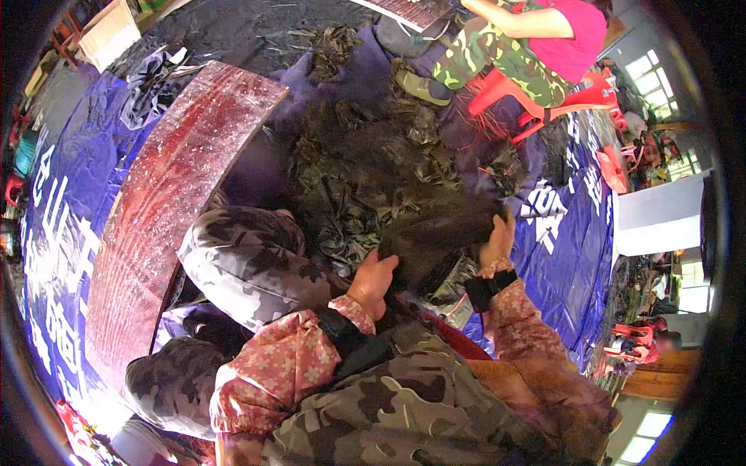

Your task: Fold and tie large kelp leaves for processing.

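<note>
A broad, dark brown, leaf-like sheet (440, 239) is stretched between my two hands, slightly blurred. My left hand (375, 282) pinches its near left edge, thumb on top. At the right end, my right hand (498, 239) grips the other side, with some fingers hidden behind it. Below and beyond the sheet lies a heap of dark, crumpled leaves (361, 151), probably dried, on purple-blue cloth. Both my forearms wear pink flowered sleeve covers (280, 367) with black bands at the wrists.
To my left, a long reddish wooden board (180, 175) lies beside my camouflage-clad knees. Blue tarpaulin (565, 262) with white writing spreads on both sides. Another person (524, 46) sits on a red plastic stool (513, 99) across the heap. A cardboard box (108, 35) stands far left.
</note>
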Demonstrator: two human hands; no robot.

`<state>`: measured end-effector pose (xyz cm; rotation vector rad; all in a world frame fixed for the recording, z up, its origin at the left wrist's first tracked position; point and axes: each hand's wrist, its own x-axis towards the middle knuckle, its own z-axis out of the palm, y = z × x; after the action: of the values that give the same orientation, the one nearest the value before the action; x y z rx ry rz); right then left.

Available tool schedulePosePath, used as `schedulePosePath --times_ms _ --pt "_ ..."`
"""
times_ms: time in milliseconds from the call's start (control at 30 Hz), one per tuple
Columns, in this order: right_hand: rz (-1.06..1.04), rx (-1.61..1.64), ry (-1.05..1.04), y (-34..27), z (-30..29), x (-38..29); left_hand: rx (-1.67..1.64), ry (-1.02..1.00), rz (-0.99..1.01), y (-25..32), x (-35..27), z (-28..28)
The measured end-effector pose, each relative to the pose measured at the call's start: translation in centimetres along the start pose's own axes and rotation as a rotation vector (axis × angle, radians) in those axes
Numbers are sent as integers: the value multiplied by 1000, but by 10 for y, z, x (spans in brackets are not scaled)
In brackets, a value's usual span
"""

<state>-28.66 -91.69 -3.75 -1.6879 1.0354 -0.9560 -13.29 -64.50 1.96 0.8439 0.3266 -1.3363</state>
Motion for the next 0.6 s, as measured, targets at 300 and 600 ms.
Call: schedulePosePath --times_ms 300,600 --pt "-167 -1344 -1235 25 19 32 288 251 127 8 6 16" --pt "-136 -672 -806 106 263 53 199 269 39 22 12 17"
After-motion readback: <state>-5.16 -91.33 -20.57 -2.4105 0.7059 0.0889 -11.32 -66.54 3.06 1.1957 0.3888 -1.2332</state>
